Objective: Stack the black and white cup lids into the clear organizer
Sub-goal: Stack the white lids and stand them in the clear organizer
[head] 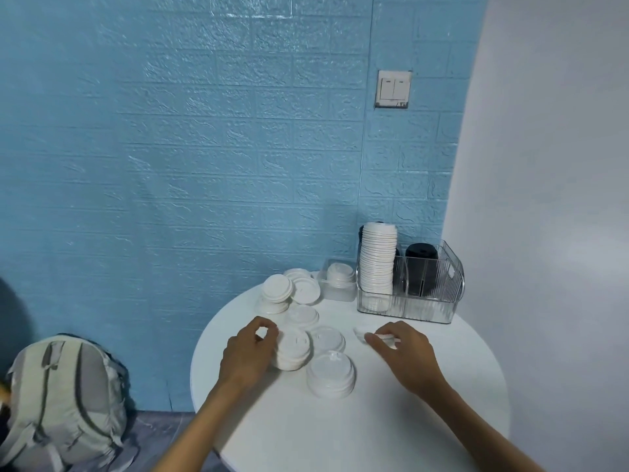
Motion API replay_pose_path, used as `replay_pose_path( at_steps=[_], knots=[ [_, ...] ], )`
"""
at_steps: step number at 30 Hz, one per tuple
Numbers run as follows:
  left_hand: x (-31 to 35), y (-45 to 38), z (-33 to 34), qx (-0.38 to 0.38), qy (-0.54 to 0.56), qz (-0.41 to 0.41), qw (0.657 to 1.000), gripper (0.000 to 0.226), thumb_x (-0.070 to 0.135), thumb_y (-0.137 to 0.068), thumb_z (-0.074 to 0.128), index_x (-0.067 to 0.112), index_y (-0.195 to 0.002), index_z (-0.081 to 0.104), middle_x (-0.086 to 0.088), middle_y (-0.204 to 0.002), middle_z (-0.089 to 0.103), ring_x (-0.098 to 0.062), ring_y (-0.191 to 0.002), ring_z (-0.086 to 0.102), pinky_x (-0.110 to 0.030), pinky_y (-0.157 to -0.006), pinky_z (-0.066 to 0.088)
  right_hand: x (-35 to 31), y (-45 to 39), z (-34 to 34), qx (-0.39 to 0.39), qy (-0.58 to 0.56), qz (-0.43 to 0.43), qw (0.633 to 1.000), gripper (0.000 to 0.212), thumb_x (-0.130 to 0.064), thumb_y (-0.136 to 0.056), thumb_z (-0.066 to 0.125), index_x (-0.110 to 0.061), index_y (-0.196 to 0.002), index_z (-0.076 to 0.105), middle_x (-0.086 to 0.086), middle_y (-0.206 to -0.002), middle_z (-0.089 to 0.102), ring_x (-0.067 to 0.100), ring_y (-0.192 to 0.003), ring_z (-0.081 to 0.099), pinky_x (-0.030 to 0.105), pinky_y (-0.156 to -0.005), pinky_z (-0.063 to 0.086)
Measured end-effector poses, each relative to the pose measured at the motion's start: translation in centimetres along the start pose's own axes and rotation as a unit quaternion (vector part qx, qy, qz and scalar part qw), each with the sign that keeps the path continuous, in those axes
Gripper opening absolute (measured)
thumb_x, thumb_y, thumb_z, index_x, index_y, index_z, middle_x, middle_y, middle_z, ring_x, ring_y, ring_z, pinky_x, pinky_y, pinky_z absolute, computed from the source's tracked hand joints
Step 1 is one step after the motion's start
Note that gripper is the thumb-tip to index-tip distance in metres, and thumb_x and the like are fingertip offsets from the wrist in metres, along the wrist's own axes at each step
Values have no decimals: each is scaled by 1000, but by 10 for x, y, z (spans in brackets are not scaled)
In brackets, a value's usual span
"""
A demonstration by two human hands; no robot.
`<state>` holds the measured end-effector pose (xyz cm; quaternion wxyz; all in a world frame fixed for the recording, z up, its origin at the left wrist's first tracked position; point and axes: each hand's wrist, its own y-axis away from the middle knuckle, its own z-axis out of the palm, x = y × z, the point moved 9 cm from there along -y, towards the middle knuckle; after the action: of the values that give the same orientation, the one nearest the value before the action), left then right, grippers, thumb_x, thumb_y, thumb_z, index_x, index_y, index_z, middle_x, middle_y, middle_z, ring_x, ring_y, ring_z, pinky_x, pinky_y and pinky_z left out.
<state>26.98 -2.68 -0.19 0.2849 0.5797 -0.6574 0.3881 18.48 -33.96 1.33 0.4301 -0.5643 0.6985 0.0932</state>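
Note:
The clear organizer stands at the back right of the round white table. Its left compartment holds a tall stack of white lids; a black lid stack fills the one beside it. Several loose white lids lie mid-table, among them a short pile and a single lid nearer me. My left hand curls its fingers round the left side of the short pile. My right hand pinches one white lid just above the table, in front of the organizer.
A small frosted box with white lids inside sits left of the organizer, with more lid piles beside it. A grey backpack lies on the floor to the left. The blue wall and a white wall close in behind the table.

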Motion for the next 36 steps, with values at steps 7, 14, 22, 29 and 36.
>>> replay_pose_path(
  at_steps=[7,14,22,29,36],
  knots=[
    [7,9,2,6,-120,77,990,22,55,-98,55,46,-117,61,11,-128,57,-18,-123,55,-35,-101,45,-14,-7,-5,12,-23,2,1000,41,-58,-97,50,-21,-88,64,-4,-82,69,20,-81,64,37,-78,50],
    [12,9,40,-146,-118,125,974,54,62,-83,75,51,-133,60,17,-149,49,-2,-146,36,-18,-111,28,-38,-15,14,-48,-193,73,977,27,-40,-100,61,-13,-101,54,11,-75,73,19,-49,67,26,-49,44],
    [1,3,29,-150,-108,136,973,66,77,-51,77,64,-113,57,24,-134,58,2,-128,52,-26,-112,40,-36,6,61,-242,-225,126,935,27,-26,-94,73,-19,-114,57,0,-54,47,14,-41,36,18,-42,24],
    [4,9,20,-83,-78,146,983,66,56,-56,89,56,-116,63,23,-128,63,0,-123,56,-21,-102,42,-32,14,66,-197,-82,64,975,16,-50,-90,70,-36,-99,72,-11,-85,69,3,-76,59,17,-68,43],
    [22,15,9,-19,93,124,988,55,38,-67,94,46,-117,71,32,-114,71,11,-110,63,-9,-85,47,-36,30,65,-201,-47,26,978,65,-72,-71,76,-40,-125,60,-17,-116,59,2,-104,57,22,-99,42]
  ],
)
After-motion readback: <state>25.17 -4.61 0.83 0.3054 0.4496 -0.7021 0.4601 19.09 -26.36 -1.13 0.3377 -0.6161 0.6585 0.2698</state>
